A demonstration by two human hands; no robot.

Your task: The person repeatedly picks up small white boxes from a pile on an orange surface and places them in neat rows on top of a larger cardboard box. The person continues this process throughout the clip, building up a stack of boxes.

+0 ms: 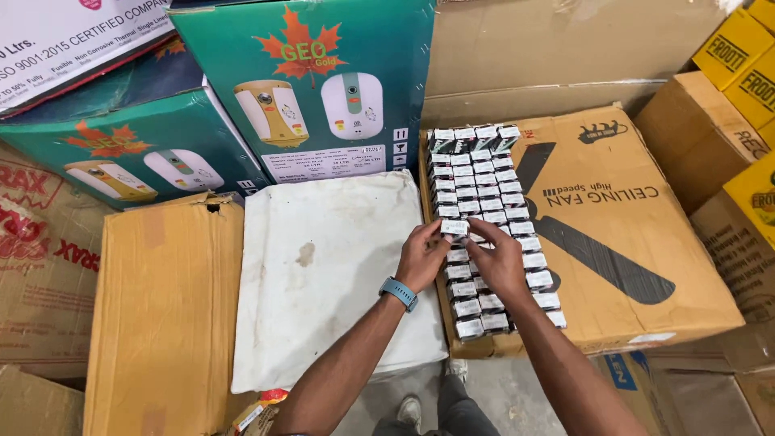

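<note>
Covering part of the rows of small boxes (483,206), the right hand (498,262) lies flat on them, its fingers loose. Pinching one small white-topped box (454,228), the left hand (421,257) holds it over the flat brown carton (638,218); green cartons (323,89) stand behind.

I have one small box (454,228) pinched in my left grip (421,257), level, white label up, dark sides. It hangs just over the rows of like boxes (483,184) that lie flat in four close columns along the left edge of the brown fan carton (622,234). My right grip (496,262) rests on those rows.
</note>
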